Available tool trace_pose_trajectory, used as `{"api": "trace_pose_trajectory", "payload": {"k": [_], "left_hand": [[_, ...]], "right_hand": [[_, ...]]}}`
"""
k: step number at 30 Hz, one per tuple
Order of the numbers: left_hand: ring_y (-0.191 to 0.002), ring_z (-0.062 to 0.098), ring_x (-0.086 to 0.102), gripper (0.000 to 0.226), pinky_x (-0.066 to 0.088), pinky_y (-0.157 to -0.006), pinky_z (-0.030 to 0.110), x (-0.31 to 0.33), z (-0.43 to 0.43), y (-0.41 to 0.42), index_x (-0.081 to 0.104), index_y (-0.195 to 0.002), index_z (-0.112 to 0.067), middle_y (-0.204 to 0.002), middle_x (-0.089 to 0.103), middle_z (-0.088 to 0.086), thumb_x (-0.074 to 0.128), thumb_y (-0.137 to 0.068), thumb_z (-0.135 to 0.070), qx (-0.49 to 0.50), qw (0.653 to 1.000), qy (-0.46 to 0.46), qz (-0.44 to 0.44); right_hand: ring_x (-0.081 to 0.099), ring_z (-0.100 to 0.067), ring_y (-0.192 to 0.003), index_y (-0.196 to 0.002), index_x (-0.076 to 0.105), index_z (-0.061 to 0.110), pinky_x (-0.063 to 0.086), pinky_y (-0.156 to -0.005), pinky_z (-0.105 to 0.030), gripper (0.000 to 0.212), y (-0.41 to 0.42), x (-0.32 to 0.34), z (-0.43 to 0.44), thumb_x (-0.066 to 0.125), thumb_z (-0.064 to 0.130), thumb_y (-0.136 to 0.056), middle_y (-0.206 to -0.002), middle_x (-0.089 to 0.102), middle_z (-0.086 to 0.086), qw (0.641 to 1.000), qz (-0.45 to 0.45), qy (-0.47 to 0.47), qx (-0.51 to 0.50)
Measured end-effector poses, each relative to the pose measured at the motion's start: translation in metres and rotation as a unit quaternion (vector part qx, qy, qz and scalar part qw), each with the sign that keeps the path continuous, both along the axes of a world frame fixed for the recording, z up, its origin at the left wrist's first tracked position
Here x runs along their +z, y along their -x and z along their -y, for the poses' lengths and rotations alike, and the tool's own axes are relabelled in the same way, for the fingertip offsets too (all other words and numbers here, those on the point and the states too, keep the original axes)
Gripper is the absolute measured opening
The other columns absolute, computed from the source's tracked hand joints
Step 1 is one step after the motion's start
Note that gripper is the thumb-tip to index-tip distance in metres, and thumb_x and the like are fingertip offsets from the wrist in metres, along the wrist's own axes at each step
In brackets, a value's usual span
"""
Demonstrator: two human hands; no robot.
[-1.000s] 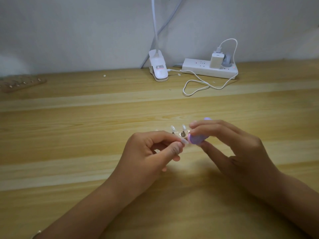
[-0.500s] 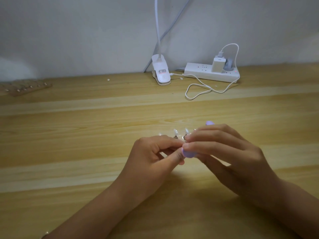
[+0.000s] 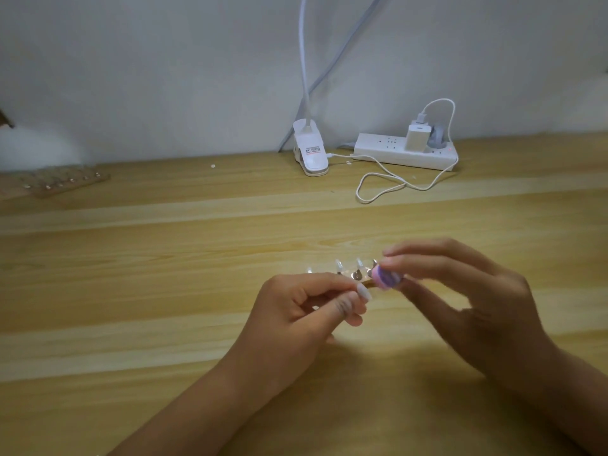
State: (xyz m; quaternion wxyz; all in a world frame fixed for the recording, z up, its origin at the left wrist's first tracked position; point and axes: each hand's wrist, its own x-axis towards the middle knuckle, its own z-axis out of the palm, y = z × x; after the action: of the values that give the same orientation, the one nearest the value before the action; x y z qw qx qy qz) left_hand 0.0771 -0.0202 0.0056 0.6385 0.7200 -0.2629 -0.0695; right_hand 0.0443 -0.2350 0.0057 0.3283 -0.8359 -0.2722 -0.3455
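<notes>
Head view: a person works at a wooden bench point(image 3: 164, 258), both hands meeting just above a small holder strip point(image 3: 348, 275) that lies mid-frame. The left hand point(image 3: 296, 311) pinches one pale false nail point(image 3: 364, 292) between thumb and forefinger, its tip pointing toward the right hand point(image 3: 467, 291). That hand's thumb and fingers curl round one small purple block point(image 3: 385, 278), apparently a buffer. It sits at the nail's free end, though whether touching it or just beside it cannot be told.

The work looks to be under way rather than near its end. One nail is off the strip and in hand, and at least three clear tips point(image 3: 339, 266) stand upright on the strip behind the fingers, seemingly waiting their turn. A fourth may be half hidden by the block. No finished nails can be picked out.

At the far left edge lies one board point(image 3: 65, 185) carrying rows of small pieces, too blurred to count. Against the wall stand one white clip lamp point(image 3: 311, 156) and one power strip point(image 3: 406, 155) with one charger point(image 3: 415, 137) plugged in. One white cable point(image 3: 391, 182) loops across the bench.
</notes>
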Motion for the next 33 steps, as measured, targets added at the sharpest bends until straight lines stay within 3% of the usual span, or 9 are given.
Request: {"api": "trace_pose_trajectory", "payload": {"k": [3, 8, 12, 16, 20, 23, 25, 29, 33], "left_hand": [[-0.078, 0.017, 0.073, 0.016, 0.055, -0.054, 0.028, 0.0, 0.001, 0.001, 0.075, -0.097, -0.011, -0.081, 0.074, 0.002, 0.061, -0.09, -0.015, -0.019, 1.0, -0.007, -0.003], [-0.077, 0.022, 0.073, 0.017, 0.052, -0.053, 0.027, 0.003, 0.003, 0.002, 0.069, -0.092, -0.005, -0.081, 0.073, 0.008, 0.053, -0.094, -0.012, -0.05, 0.998, 0.014, -0.044], [-0.075, 0.024, 0.073, 0.019, 0.052, -0.053, 0.03, 0.005, 0.004, 0.004, 0.068, -0.094, -0.002, -0.081, 0.072, 0.012, 0.051, -0.096, -0.011, -0.084, 0.995, 0.019, -0.048], [-0.071, 0.026, 0.073, 0.022, 0.05, -0.053, 0.03, 0.007, 0.004, 0.004, 0.064, -0.09, 0.005, -0.077, 0.071, 0.012, 0.049, -0.096, -0.009, -0.098, 0.992, 0.036, -0.077], [-0.065, 0.025, 0.071, 0.022, 0.05, -0.053, 0.03, 0.007, 0.003, 0.004, 0.065, -0.084, -0.002, -0.072, 0.07, 0.011, 0.048, -0.096, -0.01, -0.109, 0.991, 0.028, -0.075], [-0.061, 0.025, 0.069, 0.022, 0.049, -0.053, 0.03, 0.008, 0.002, 0.004, 0.064, -0.08, -0.005, -0.068, 0.067, 0.01, 0.049, -0.094, -0.013, -0.108, 0.99, 0.019, -0.091], [-0.059, 0.026, 0.068, 0.023, 0.048, -0.053, 0.03, 0.01, 0.001, 0.004, 0.063, -0.08, -0.006, -0.066, 0.065, 0.009, 0.048, -0.094, -0.014, -0.113, 0.988, 0.02, -0.104], [-0.052, 0.022, 0.062, 0.025, 0.047, -0.052, 0.029, 0.013, 0.002, 0.006, 0.058, -0.081, -0.012, -0.063, 0.052, 0.003, 0.043, -0.099, -0.019, -0.15, 0.98, 0.011, -0.133], [-0.043, 0.017, 0.05, 0.033, 0.039, -0.05, 0.028, 0.011, 0.001, 0.002, 0.05, -0.078, -0.015, -0.058, 0.038, -0.006, 0.035, -0.107, -0.018, -0.144, 0.975, -0.029, -0.165]], "right_hand": [[0.07, -0.015, -0.108, -0.107, 0.076, 0.007, 0.051, -0.102, -0.053, 0.02, 0.006, -0.01, -0.008, 0.068, -0.003, -0.091, -0.115, 0.071, -0.005, 0.999, -0.003, 0.026, 0.034], [0.068, -0.012, -0.105, -0.108, 0.073, 0.01, 0.055, -0.091, -0.034, 0.017, -0.001, -0.002, 0.001, 0.069, 0.005, -0.092, -0.109, 0.07, -0.007, 1.0, 0.012, 0.008, 0.002], [0.069, -0.016, -0.107, -0.108, 0.074, 0.013, 0.052, -0.1, -0.052, 0.023, 0.007, -0.009, -0.007, 0.069, -0.002, -0.092, -0.113, 0.07, -0.005, 0.998, 0.032, 0.032, 0.032], [0.068, -0.015, -0.103, -0.109, 0.072, 0.008, 0.055, -0.092, -0.031, 0.018, -0.001, -0.003, 0.001, 0.069, 0.002, -0.092, -0.106, 0.07, -0.009, 0.998, 0.053, 0.03, -0.006], [0.068, -0.019, -0.109, -0.11, 0.074, 0.014, 0.053, -0.098, -0.046, 0.03, 0.009, -0.009, -0.006, 0.071, -0.007, -0.088, -0.113, 0.069, -0.008, 0.996, 0.066, 0.056, 0.028], [0.07, -0.022, -0.1, -0.103, 0.076, 0.007, 0.055, -0.086, -0.041, 0.022, 0.001, -0.006, 0.003, 0.071, -0.008, -0.088, -0.105, 0.07, -0.011, 0.995, 0.068, 0.068, -0.001], [0.069, -0.02, -0.099, -0.107, 0.073, 0.011, 0.055, -0.085, -0.037, 0.023, -0.001, -0.001, 0.003, 0.072, -0.003, -0.089, -0.104, 0.07, -0.01, 0.996, 0.079, 0.036, -0.006], [0.067, -0.021, -0.108, -0.114, 0.069, 0.014, 0.052, -0.098, -0.052, 0.038, 0.01, -0.012, -0.007, 0.073, -0.01, -0.085, -0.111, 0.068, -0.008, 0.992, 0.095, 0.076, 0.029], [0.069, -0.025, -0.098, -0.102, 0.076, 0.003, 0.056, -0.085, -0.047, 0.027, -0.002, -0.008, 0.005, 0.07, -0.016, -0.084, -0.104, 0.07, -0.012, 0.992, 0.077, 0.096, 0.002]]}}
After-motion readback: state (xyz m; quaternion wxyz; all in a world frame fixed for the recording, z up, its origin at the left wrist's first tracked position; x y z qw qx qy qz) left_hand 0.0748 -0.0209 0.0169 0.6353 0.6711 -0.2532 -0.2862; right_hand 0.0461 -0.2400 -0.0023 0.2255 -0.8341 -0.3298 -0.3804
